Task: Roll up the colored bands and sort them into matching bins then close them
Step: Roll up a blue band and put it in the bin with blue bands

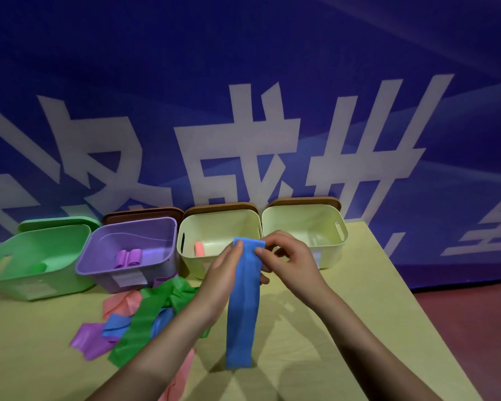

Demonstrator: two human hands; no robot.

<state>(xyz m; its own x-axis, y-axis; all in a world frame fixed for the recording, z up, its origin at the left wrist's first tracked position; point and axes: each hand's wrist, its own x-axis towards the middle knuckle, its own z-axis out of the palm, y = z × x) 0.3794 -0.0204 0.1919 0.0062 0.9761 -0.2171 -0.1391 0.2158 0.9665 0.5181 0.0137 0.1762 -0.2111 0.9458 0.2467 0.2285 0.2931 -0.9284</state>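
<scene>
Pinching the top edge of the long blue stretchy band (241, 308) between the fingers of my left hand (223, 267) and right hand (287, 256), I see it hang straight down toward the yellow counter (344, 328), its long axis vertical, ready to roll downward.

A blue band (241, 308) hangs unrolled in front of the middle cream bin (189, 257), which holds a pink roll (199, 249). Left of it, the purple bin (99, 263) holds two purple rolls (128, 258).

Two bare forearms, no sleeves in view. Left hand (224, 272) and right hand (289, 256) ungloved; no rings, watch or wristbands visible. Short, unpainted fingernails.
</scene>
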